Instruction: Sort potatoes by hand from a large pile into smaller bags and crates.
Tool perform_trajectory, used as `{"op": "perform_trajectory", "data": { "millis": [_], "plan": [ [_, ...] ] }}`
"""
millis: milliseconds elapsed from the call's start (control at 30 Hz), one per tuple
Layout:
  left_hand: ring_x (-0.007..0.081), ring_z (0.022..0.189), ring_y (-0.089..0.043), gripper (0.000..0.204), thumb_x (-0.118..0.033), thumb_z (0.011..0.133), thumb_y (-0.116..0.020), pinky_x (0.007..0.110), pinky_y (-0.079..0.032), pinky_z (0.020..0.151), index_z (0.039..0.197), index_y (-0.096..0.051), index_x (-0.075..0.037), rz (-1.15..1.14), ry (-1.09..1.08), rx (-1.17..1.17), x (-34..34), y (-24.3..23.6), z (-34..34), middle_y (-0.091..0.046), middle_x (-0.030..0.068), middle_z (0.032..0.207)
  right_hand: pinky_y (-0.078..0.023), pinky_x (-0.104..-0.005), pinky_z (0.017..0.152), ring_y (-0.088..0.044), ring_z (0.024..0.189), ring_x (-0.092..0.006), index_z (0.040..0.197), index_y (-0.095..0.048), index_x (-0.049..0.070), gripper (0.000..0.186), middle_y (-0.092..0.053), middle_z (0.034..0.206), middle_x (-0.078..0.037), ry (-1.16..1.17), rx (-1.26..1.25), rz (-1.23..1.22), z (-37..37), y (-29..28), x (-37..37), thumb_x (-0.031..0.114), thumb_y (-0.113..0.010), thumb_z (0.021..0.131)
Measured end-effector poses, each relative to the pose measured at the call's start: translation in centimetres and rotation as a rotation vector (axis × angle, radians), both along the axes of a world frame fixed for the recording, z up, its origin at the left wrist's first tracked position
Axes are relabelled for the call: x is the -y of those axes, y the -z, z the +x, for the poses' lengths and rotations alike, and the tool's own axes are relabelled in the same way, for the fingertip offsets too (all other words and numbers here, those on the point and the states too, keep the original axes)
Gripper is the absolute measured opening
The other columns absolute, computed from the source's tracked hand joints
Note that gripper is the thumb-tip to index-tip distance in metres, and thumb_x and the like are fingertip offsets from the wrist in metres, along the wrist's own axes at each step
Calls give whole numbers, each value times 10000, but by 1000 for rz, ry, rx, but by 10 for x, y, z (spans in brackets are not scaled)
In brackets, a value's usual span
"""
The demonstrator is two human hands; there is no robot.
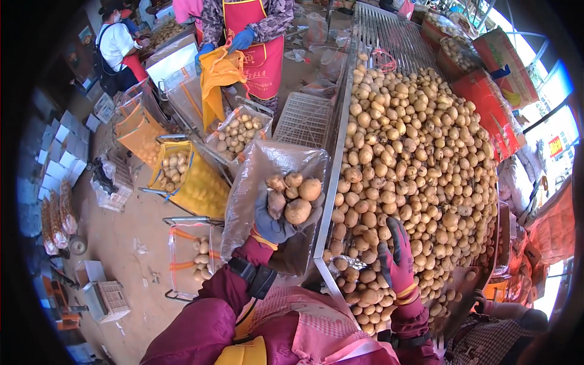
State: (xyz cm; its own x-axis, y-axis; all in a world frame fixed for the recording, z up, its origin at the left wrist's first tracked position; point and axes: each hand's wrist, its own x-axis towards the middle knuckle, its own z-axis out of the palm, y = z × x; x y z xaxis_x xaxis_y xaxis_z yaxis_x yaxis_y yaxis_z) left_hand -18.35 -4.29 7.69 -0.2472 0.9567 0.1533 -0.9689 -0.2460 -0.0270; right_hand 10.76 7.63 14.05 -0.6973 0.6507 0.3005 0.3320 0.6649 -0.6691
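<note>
Several potatoes (297,211) rest in the upturned palm of my left hand (272,226), which wears a dark grey glove and cups them from below. That hand is over a crate lined with clear plastic (241,193). My right hand (399,263), in a dark and pink glove, lies over the near left part of a big potato heap (420,164), its fingers apart and nothing in its grasp. The heap covers a metal sorting table (330,210) whose raised rim runs between my two hands.
Left of my crate stand a yellow mesh sack of potatoes (204,191), a clear bag on a frame (188,246) and another plastic-lined crate (216,146). Across, a person in a red apron (264,67) holds an orange mesh bag (213,76). Another person's arm (505,310) reaches in at lower right.
</note>
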Motion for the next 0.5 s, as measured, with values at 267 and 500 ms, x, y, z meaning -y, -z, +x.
{"op": "perform_trajectory", "data": {
  "millis": [267, 500],
  "plan": [
    [463, 1273, -442, 606, -491, 927, -523, 678, -399, 1060, 1348, -466, -59, -339, -406, -184, -27, 8, -225, -490, 180, 1347, -381, -436, 1099, -469, 1324, -375, 1397, -475, -17, 507, -486, 1418, -236, 91, 106, -145, 53, 19, 31, 176, -622, 952],
    [409, 1314, -383, 847, -646, 809, -577, 684, -375, 1047, 1403, -389, -71, -792, -599, -4, -27, 75, -299, -410, 190, 1425, -326, -422, 1142, -448, 1364, -328, 1453, -443, 14, 509, -529, 1422, -184, 351, 115, -215, 99, 21, 78, 177, -584, 992]
  ]
}}
